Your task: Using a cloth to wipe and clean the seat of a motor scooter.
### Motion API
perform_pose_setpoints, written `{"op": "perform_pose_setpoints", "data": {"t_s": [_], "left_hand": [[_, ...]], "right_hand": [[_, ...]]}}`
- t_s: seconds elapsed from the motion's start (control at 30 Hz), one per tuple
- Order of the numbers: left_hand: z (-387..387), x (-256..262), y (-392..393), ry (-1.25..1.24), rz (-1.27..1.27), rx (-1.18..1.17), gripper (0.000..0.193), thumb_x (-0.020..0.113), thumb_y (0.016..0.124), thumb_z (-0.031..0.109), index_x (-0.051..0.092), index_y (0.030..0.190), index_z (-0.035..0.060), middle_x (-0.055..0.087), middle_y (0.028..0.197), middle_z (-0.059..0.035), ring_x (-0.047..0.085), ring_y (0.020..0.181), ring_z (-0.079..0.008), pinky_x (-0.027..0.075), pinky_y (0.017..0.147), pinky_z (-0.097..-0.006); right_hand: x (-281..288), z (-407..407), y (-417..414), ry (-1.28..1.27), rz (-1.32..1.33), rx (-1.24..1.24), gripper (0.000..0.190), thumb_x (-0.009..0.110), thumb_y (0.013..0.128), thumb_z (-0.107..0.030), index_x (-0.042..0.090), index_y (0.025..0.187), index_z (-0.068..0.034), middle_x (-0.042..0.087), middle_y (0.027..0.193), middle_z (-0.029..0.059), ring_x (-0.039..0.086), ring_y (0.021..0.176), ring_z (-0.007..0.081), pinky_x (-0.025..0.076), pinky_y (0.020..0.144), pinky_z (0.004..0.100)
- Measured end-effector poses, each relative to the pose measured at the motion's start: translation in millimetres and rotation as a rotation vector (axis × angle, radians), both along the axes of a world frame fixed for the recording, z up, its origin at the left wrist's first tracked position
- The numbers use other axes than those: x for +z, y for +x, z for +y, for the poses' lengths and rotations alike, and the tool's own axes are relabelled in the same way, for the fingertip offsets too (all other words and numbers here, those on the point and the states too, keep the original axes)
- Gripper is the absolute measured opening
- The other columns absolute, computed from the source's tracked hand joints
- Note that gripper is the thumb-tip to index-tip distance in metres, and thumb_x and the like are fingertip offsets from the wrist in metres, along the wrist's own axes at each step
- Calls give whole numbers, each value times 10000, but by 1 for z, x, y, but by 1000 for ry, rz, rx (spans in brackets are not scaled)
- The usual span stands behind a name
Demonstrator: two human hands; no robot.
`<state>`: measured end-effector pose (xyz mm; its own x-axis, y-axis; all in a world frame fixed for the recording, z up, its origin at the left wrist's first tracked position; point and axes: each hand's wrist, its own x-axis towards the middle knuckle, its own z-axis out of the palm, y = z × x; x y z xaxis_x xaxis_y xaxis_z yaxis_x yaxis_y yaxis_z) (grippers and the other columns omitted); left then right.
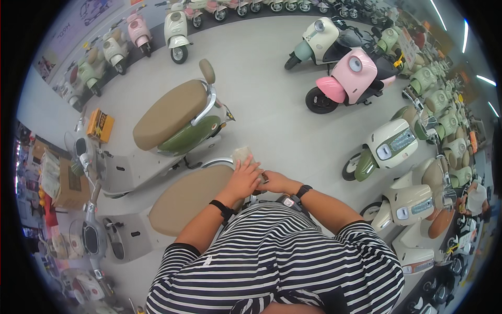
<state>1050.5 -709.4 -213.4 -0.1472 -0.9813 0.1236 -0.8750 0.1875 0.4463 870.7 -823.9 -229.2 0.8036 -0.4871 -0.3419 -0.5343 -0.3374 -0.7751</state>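
My left hand [244, 179] lies with its fingers spread over a beige, block-like part [244, 154] behind a scooter's tan seat [192, 196]; it looks like a padded backrest. Close to its right, my right hand [274, 181] has its fingers curled at the lower side of that part, around something small and dark that I cannot make out. A curved silver grab rail [219, 161] shows at the rear of the same seat. A second scooter with a tan seat [170, 114] and green side panel [192, 135] stands just beyond.
A pink scooter [355, 76] and a white-green scooter [396, 143] stand to the right, with rows of others behind. An orange box [100, 125] and a cardboard box [72, 184] are at the left. A person [474, 198] is at the far right.
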Motion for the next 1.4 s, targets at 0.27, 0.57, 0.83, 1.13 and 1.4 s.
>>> {"op": "perform_pose_setpoints", "data": {"t_s": [0.27,0.57,0.83,1.13,1.4], "left_hand": [[-32,-39,10,-148,46,83,187,608,959,261,747,1020,151,672,1141,-32,499,1357,-299,249,1199,-634],[-66,-48,44,-138,308,209,184,622,939,228,736,928,83,695,958,-117,642,1009,-347,471,958,-492],[-41,-36,24,-272,205,197,216,589,976,231,704,1080,80,637,1258,-140,516,1288,-399,409,1079,-543],[-18,-14,12,-92,-12,50,244,579,977,251,679,1155,118,611,1331,-87,398,1452,-378,233,1188,-684],[-21,-4,-11,75,-54,-186,152,643,889,255,702,959,134,673,1045,-22,516,1362,-286,185,1234,-642]], "right_hand": [[24,-2,27,327,190,246,752,771,835,-586,639,1241,33,705,1180,206,675,1053,309,534,910,383],[-3,1,69,6,7,-103,930,809,767,-549,505,1351,108,666,1260,291,659,1182,395,522,1012,432],[-8,0,51,-7,29,-66,961,778,789,-563,461,1353,148,650,1254,341,661,1160,440,526,996,452],[16,-2,-7,566,74,-85,628,669,945,-360,496,1374,66,634,1326,206,616,1243,289,500,1014,377],[-57,12,-51,1153,116,-242,374,586,1014,-236,575,1338,-49,602,1394,109,573,1290,218,492,1054,442]]}}
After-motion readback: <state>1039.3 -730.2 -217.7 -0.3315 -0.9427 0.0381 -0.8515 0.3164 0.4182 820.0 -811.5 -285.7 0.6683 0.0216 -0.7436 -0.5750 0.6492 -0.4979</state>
